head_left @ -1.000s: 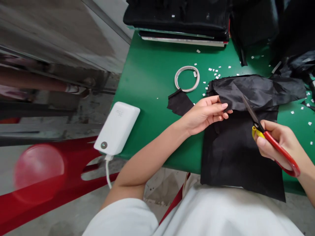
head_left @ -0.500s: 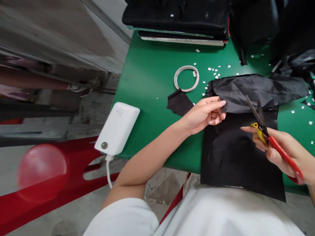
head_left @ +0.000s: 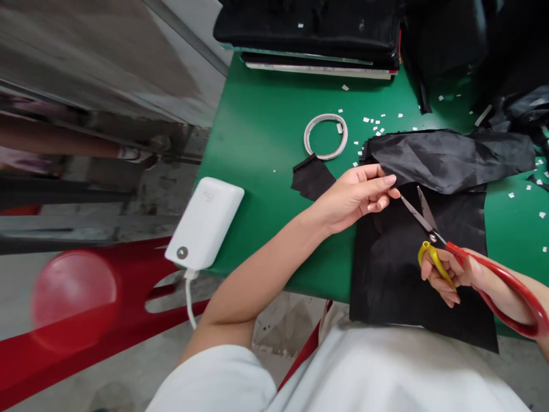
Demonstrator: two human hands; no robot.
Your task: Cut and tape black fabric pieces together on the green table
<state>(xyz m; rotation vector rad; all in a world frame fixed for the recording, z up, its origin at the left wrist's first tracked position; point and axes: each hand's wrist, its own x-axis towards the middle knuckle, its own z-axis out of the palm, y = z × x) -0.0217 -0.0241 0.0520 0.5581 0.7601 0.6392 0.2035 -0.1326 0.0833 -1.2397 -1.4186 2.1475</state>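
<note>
My left hand [head_left: 358, 191] pinches the left edge of a folded black fabric piece [head_left: 441, 157] between thumb and fingers. In my right hand [head_left: 454, 272] is a pair of scissors [head_left: 432, 236] with one red and one yellow handle. Their blades stand apart, and one tip points at my left fingertips, close to the fabric's edge. Below the fold, a flat black panel [head_left: 412, 274] hangs over the table's front edge. A small black scrap [head_left: 312, 178] lies left of my left hand, against a roll of tape [head_left: 307, 137].
The green table [head_left: 253, 126] carries scattered white paper bits [head_left: 372, 121]. A white power bank [head_left: 206, 223] with a cable sits at its left edge. Folded black cloth [head_left: 309, 26] is stacked at the back, with more dark material at far right. A red stool [head_left: 128, 269] stands left.
The scissors have come down and left, their blades now turned toward my left fingertips. My left hand has barely moved, still pinching the fabric's edge.
</note>
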